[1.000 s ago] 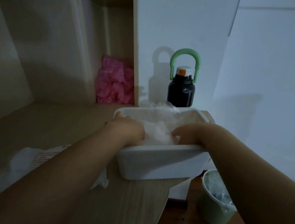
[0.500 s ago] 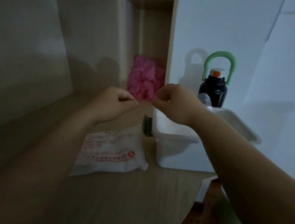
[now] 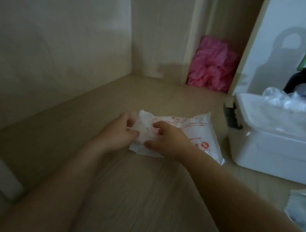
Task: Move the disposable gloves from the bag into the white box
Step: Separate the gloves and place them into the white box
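- Head view shows your left hand (image 3: 119, 133) pinching the open end of the glove bag (image 3: 194, 132). Your right hand (image 3: 166, 138) curls onto the same end, thumb at its near edge.
- The bag lies mid-bench (image 3: 139, 191), just beside the white box (image 3: 279, 150) at the right edge; clear disposable gloves (image 3: 289, 99) heap above its rim.
- Pull too big a clump and the thin gloves may snag in the mouth or spill.
- Adding more could topple that heap over the rim.
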`<state>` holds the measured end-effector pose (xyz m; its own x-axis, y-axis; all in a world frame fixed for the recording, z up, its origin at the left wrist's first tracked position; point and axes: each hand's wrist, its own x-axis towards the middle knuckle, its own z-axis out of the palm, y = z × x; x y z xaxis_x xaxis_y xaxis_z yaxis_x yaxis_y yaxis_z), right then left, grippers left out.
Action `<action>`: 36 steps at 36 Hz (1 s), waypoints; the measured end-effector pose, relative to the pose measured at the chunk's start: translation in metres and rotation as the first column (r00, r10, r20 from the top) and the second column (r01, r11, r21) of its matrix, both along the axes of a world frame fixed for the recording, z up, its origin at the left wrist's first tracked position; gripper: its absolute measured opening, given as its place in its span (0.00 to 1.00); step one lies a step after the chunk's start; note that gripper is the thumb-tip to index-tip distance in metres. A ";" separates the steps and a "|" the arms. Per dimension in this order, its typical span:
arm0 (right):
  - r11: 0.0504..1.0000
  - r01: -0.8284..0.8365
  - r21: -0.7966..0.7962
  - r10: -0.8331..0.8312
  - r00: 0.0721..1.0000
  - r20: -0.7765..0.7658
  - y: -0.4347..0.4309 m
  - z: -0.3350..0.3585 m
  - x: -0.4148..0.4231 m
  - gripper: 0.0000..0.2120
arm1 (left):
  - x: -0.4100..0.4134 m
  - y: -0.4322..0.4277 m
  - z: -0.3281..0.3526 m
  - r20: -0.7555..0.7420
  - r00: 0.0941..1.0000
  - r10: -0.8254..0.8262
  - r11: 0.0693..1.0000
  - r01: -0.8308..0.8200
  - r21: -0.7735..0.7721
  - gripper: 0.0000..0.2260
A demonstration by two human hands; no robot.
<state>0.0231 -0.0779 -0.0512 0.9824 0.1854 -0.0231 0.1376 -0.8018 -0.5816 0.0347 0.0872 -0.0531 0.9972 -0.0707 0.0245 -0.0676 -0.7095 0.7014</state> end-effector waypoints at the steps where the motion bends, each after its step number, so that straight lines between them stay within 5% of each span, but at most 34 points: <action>1: 1.000 0.012 -0.016 -0.012 1.000 -0.007 0.002 -0.004 0.003 0.26 | 0.000 0.001 -0.003 -0.005 1.000 -0.019 1.000 0.019 0.001 0.15; 4: 0.998 0.063 -0.008 -0.062 0.994 0.094 -0.002 -0.009 0.010 0.15 | 0.003 0.000 -0.010 0.029 0.998 -0.055 0.998 0.055 0.024 0.13; 12: 0.961 0.182 0.209 -0.199 0.978 0.065 -0.018 -0.008 0.020 0.11 | 0.010 -0.021 -0.014 0.237 0.971 -0.021 0.994 -0.004 0.105 0.07; 18: 0.906 0.224 0.359 -0.257 0.965 0.045 -0.030 -0.002 0.020 0.14 | 0.013 -0.034 -0.005 0.397 0.909 -0.124 0.985 0.065 0.159 0.18; 21: 0.858 0.243 0.453 -0.282 0.959 0.018 -0.033 0.002 0.019 0.14 | 0.012 -0.039 -0.003 0.278 0.916 -0.288 0.940 0.214 0.267 0.24; 24: 0.860 0.218 0.461 -0.256 0.966 0.021 -0.035 0.002 0.018 0.14 | 0.016 -0.040 -0.008 0.232 0.917 -0.323 0.833 0.159 0.530 0.10; 33: 0.875 0.160 0.457 -0.214 0.974 0.068 -0.042 -0.004 0.015 0.14 | 0.013 -0.052 -0.004 0.450 0.873 -0.190 0.865 -0.068 0.497 0.10; 36: 0.867 0.151 0.475 -0.208 0.976 0.068 -0.045 -0.002 0.016 0.13 | 0.015 -0.047 -0.003 0.316 0.903 -0.291 0.843 0.085 0.532 0.13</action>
